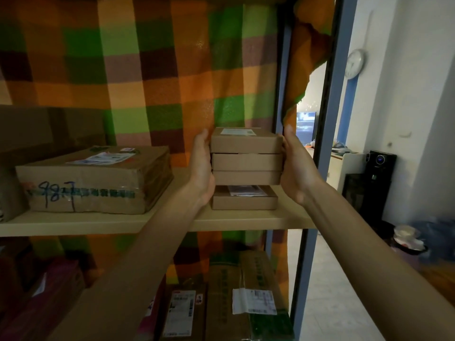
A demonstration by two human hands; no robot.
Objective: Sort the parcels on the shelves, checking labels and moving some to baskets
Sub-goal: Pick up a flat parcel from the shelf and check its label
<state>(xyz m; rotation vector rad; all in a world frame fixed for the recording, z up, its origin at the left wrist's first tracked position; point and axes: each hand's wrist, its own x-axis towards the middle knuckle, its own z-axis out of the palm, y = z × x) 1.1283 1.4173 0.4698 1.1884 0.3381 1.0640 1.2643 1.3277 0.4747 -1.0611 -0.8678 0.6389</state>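
A stack of three flat brown cardboard parcels [247, 158] is pressed between my two hands, lifted slightly above a fourth flat parcel [244, 198] that lies on the shelf board [98, 221]. My left hand [202, 168] is flat against the stack's left side and my right hand [296, 166] against its right side. The top parcel carries a white label. A large taped brown parcel [93, 179] with blue handwriting stands on the same shelf to the left.
A plaid cloth [147, 70] hangs behind the shelves. On the shelf below lie several labelled parcels [246, 299] and a dark red one [49, 291]. A blue-grey metal upright [327, 119] bounds the shelf at right. Beyond it are a speaker [376, 180] and a tiled floor.
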